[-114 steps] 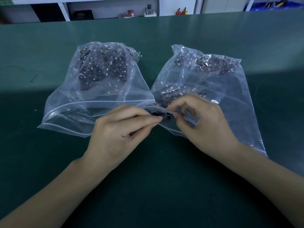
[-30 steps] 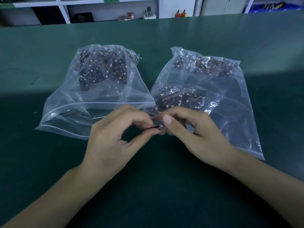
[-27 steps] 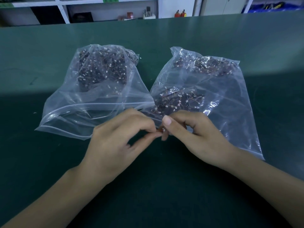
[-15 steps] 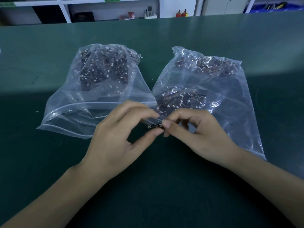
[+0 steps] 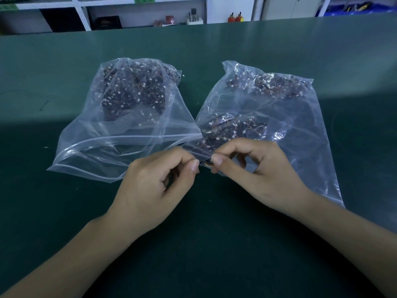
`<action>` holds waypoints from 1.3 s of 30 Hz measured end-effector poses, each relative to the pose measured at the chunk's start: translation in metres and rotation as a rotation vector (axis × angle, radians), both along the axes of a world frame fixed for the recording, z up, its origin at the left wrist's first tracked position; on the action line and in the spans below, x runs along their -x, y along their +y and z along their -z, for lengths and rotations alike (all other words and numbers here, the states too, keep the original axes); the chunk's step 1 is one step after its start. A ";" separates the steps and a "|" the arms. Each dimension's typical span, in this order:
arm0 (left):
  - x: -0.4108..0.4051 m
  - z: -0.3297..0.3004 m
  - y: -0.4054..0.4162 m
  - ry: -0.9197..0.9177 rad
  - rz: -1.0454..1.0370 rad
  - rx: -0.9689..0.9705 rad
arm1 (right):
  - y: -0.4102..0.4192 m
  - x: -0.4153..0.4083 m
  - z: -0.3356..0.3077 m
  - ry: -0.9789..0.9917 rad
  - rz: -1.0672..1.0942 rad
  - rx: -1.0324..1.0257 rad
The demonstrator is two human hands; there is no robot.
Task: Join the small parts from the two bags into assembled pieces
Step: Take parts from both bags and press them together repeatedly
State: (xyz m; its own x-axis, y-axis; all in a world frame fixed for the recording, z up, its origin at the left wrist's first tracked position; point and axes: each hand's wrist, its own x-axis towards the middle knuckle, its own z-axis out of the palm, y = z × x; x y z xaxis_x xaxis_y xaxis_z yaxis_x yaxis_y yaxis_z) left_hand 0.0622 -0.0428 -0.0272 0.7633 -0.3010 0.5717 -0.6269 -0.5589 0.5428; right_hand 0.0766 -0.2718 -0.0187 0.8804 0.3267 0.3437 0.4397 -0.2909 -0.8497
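Two clear zip bags lie side by side on the green table. The left bag point(image 5: 120, 134) holds a heap of small dark parts with thin wires and white connectors at its far end, and its mouth gapes toward me. The right bag point(image 5: 277, 117) holds similar parts in two clumps. In front of the bag mouths, my left hand point(image 5: 154, 188) and my right hand point(image 5: 255, 173) pinch a tiny dark part point(image 5: 205, 163) with an orange spot between thumbs and forefingers. The fingertips almost touch, so most of the part is hidden.
The green table point(image 5: 64, 211) stretches wide on all sides of the bags. White shelving point(image 5: 137, 11) with small items runs behind the far edge. A blue bin point(image 5: 354, 7) sits at the back right.
My hands have kept pinching the small part in front of the bags, with small shifts of the fingers. Both index fingers now curl tighter over it. The bags have not moved.
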 end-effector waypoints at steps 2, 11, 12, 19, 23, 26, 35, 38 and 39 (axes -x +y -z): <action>0.000 0.001 0.000 -0.002 -0.007 0.018 | -0.001 0.000 0.001 -0.018 -0.015 -0.001; 0.000 0.000 -0.002 -0.050 -0.044 -0.003 | 0.001 -0.002 0.006 -0.133 -0.015 0.070; 0.001 0.000 -0.003 -0.051 -0.041 -0.007 | 0.001 -0.003 0.006 -0.141 -0.012 0.077; 0.001 -0.002 -0.003 -0.064 -0.046 -0.029 | 0.000 -0.002 0.007 -0.142 -0.029 0.064; 0.001 -0.002 -0.004 -0.074 -0.039 -0.034 | 0.000 -0.003 0.007 -0.156 -0.025 0.077; 0.002 -0.002 -0.004 -0.061 -0.011 -0.028 | 0.000 -0.003 0.007 -0.143 -0.013 0.081; 0.003 -0.003 -0.005 -0.076 -0.014 -0.046 | 0.000 -0.002 0.007 -0.148 -0.019 0.086; 0.003 -0.003 -0.004 -0.073 -0.008 -0.045 | 0.001 -0.002 0.006 -0.143 -0.021 0.083; 0.002 -0.003 -0.005 -0.076 -0.014 -0.048 | 0.001 -0.002 0.006 -0.141 -0.020 0.081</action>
State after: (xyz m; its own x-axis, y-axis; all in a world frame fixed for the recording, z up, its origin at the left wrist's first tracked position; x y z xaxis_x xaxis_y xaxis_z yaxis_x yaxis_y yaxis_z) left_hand 0.0597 -0.0474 -0.0237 0.7223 -0.3193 0.6134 -0.6575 -0.5921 0.4660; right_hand 0.0788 -0.2712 -0.0248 0.8184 0.3758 0.4347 0.5591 -0.3461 -0.7534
